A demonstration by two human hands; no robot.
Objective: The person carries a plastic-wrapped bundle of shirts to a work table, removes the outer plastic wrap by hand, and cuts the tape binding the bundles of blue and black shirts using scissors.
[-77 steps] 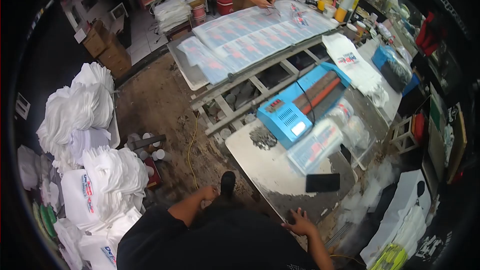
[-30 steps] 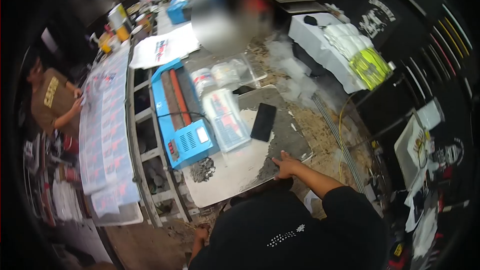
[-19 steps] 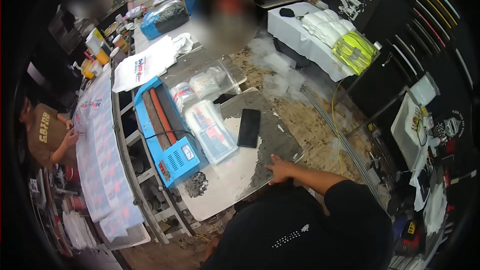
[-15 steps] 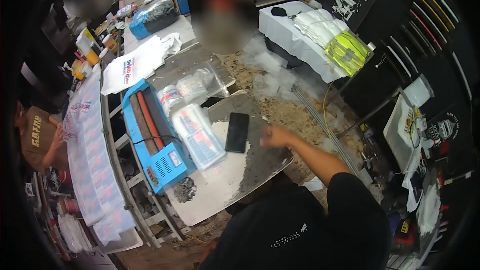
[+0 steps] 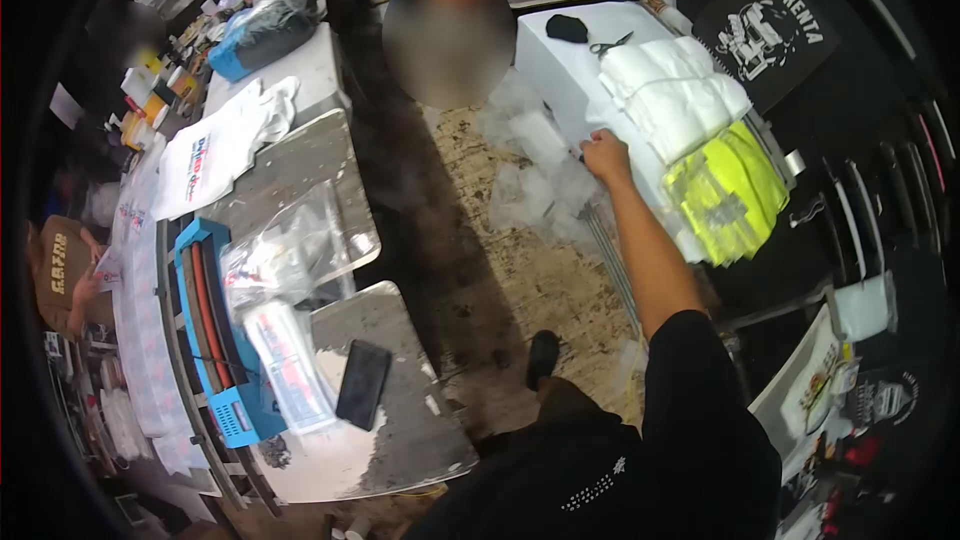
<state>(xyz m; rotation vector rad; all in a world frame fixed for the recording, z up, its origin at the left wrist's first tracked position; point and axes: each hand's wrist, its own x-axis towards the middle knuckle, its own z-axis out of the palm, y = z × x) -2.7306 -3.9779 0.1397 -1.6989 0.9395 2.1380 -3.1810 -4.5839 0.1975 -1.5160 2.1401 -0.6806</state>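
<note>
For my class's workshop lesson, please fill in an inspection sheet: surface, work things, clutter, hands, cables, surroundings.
Surface: worn board, coating patchy.
Work things: folded white stack beside yellow-green bundle; scissors nearby, on white-covered table.
Clutter: phone and clear bag.
Hands: right hand by white-covered table's edge, grip unclear; left not in view.
Cables: dark cord across blue machine.
Surroundings: co-worker beside printed sheets; crumpled clear plastic on floor.

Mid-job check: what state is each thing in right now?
Black rectangular phone: flat, screen dark.
Neon-yellow fabric bundle: folded.
White cloth stack: folded, layered.
White printed bags: laid flat.
Dark metal scissors: lying flat, blades unclear.
Blue boxy machine with red roller: power state unclear.
Right hand: fingers curled.
</note>
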